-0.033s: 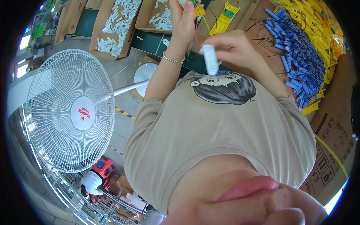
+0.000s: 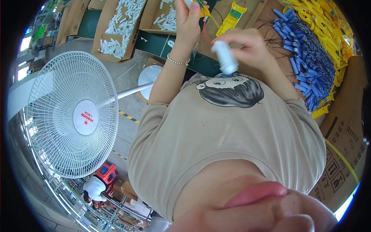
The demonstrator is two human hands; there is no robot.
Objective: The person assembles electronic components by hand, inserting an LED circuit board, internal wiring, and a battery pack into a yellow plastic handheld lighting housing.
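Note:
My left hand [image 2: 188, 19], with a bead bracelet on the wrist, is raised over the green bench and pinches a small yellow and green part [image 2: 203, 8] with a red wire [image 2: 203, 34] hanging from it. My right hand [image 2: 253, 48] is close beside it, shut around a white cylindrical piece [image 2: 225, 58] with a bluish lower end, held upright just above my beige shirt [image 2: 232, 131]. The red wire runs down toward the white piece.
A white pedestal fan [image 2: 73, 116] stands at the left. Cardboard trays of small white parts [image 2: 118, 27] lie on the green bench [image 2: 154, 40]. Blue wired cylinders [image 2: 309, 65] and yellow parts [image 2: 328, 23] are heaped at the right beside a cardboard box [image 2: 344, 150]. Another person [image 2: 92, 187] is far below.

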